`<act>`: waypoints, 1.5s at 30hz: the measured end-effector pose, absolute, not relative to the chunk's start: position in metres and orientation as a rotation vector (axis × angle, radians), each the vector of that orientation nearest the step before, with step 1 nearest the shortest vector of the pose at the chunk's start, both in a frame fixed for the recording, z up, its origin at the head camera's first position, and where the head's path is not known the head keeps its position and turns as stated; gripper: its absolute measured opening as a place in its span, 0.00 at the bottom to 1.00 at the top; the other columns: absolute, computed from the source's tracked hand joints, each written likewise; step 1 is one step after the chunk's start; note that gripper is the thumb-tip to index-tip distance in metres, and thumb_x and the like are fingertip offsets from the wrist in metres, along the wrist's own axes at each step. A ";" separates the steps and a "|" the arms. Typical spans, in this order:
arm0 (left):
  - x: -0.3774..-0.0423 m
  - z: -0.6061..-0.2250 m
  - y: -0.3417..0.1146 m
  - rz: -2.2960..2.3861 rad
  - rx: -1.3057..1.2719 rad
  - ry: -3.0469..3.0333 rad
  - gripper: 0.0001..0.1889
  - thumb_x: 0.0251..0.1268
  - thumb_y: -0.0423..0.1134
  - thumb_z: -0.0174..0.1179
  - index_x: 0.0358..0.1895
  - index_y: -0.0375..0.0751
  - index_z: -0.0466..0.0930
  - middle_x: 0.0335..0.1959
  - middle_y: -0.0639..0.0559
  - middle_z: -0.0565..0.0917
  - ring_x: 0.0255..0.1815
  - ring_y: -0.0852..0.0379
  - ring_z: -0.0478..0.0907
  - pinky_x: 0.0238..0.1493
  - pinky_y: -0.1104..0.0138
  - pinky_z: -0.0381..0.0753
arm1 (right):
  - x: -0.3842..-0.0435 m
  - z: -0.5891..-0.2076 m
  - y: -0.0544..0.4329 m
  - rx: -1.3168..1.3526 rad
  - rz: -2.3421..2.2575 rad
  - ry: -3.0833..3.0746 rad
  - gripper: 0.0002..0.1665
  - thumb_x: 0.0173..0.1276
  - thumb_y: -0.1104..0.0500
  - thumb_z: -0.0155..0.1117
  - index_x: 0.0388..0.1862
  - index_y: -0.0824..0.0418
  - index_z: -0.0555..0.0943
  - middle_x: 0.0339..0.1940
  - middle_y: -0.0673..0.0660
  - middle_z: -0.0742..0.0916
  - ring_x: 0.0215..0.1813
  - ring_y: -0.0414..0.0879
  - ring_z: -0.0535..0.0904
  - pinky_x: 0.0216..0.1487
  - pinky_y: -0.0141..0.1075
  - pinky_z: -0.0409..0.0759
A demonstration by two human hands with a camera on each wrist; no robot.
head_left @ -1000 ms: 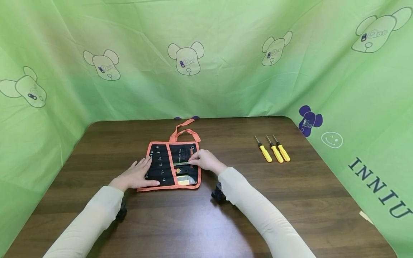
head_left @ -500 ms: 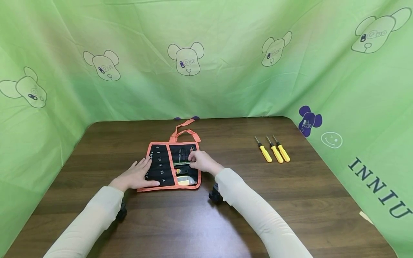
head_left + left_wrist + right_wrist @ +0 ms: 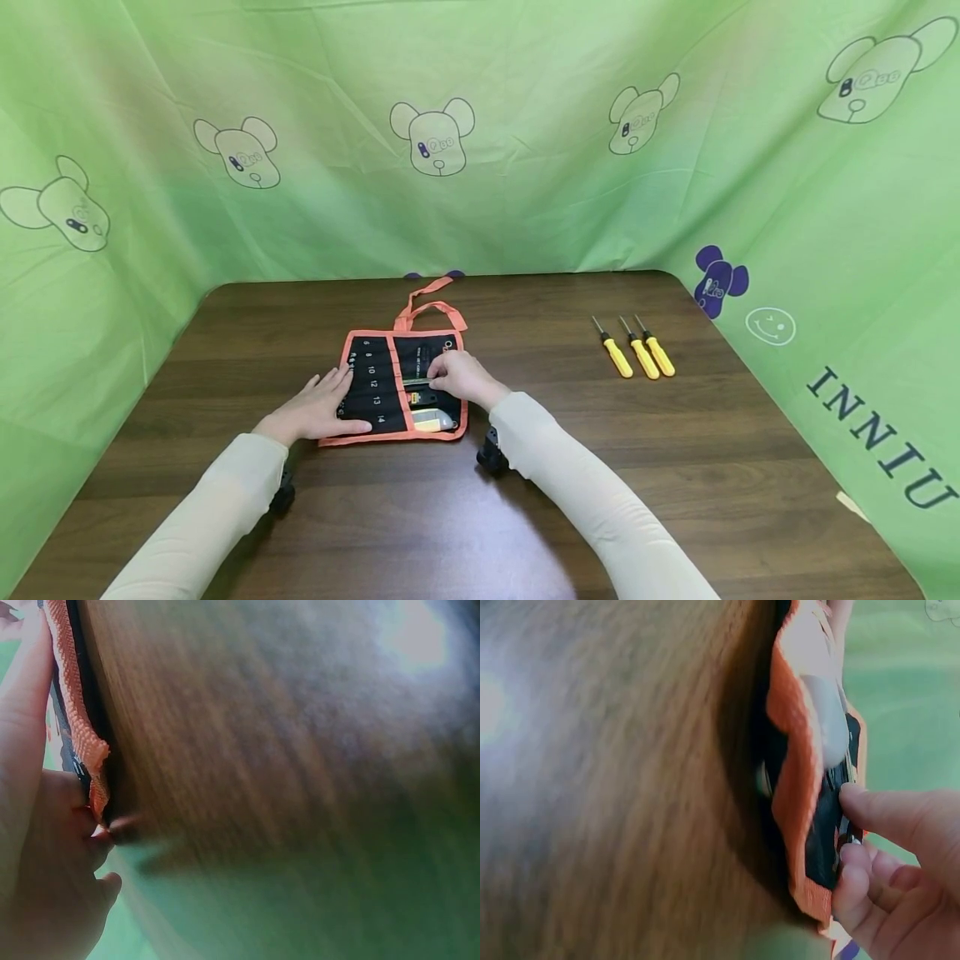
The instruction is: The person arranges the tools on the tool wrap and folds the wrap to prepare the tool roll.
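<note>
A black tool pouch (image 3: pixel 363 392) with orange edging lies unfolded on the table, numbers printed along its left half. My left hand (image 3: pixel 318 406) rests on its left side with fingers spread. In the left wrist view the orange edging (image 3: pixel 75 690) runs beside the thumb. Between thumb and fingertips, my right hand (image 3: pixel 467 377) pinches the end of a thin greenish tool (image 3: pixel 416 381) whose other end sits in a pocket on the pouch's right half; its kind is unclear. Below it in the pockets are a dark tool with a yellow-red label (image 3: pixel 422 398) and a grey-and-yellow utility knife (image 3: pixel 432 419).
Three yellow-handled screwdrivers (image 3: pixel 643 358) lie side by side at the right of the wooden table (image 3: pixel 420 517). Orange tie straps (image 3: pixel 431 307) trail from the pouch's far edge. A green printed curtain (image 3: pixel 510 217) surrounds the table's back and sides.
My right hand has slid left over the pouch, along with the thin tool's pinched end, so less of the tool shows outside the pocket. My left hand has stayed put.
</note>
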State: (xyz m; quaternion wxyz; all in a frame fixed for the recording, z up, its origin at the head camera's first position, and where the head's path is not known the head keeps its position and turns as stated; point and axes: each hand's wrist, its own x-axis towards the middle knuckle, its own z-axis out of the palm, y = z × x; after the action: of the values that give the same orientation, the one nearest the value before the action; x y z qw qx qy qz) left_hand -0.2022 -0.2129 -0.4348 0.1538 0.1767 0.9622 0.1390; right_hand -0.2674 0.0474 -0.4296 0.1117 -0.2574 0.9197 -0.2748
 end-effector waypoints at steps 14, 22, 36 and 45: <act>-0.205 -0.439 -0.213 0.389 0.510 2.767 0.56 0.52 0.71 0.51 0.70 0.27 0.45 0.71 0.34 0.44 0.71 0.39 0.40 0.66 0.46 0.39 | -0.269 -0.434 0.037 -0.827 -0.833 2.657 0.09 0.64 0.66 0.60 0.42 0.64 0.84 0.40 0.55 0.85 0.46 0.46 0.79 0.48 0.36 0.76; -0.206 -0.439 -0.214 0.388 0.499 2.763 0.57 0.51 0.72 0.50 0.70 0.27 0.44 0.71 0.33 0.44 0.71 0.39 0.40 0.66 0.46 0.39 | -0.266 -0.433 0.032 -0.659 -1.050 2.514 0.12 0.65 0.70 0.56 0.45 0.66 0.82 0.44 0.58 0.83 0.30 0.43 0.80 0.31 0.32 0.79; -0.203 -0.439 -0.213 0.407 0.499 2.761 0.56 0.52 0.71 0.51 0.70 0.27 0.44 0.71 0.33 0.44 0.71 0.39 0.40 0.66 0.46 0.39 | -0.268 -0.440 0.039 -0.621 -1.263 2.329 0.17 0.66 0.71 0.53 0.53 0.67 0.77 0.47 0.61 0.81 0.36 0.46 0.79 0.33 0.34 0.80; -0.205 -0.440 -0.215 0.392 0.502 2.767 0.57 0.51 0.72 0.50 0.70 0.27 0.44 0.71 0.33 0.44 0.71 0.39 0.40 0.66 0.46 0.39 | -0.275 -0.422 0.052 -0.697 -1.291 2.371 0.17 0.68 0.65 0.55 0.55 0.67 0.77 0.45 0.59 0.81 0.34 0.48 0.78 0.31 0.36 0.80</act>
State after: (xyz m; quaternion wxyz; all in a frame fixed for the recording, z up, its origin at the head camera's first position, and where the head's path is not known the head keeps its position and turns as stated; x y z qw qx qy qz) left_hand -0.2048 -0.2145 -0.4404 0.1504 0.1749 0.9634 0.1364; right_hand -0.2748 0.0522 -0.4220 0.1757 -0.2461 0.8372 -0.4558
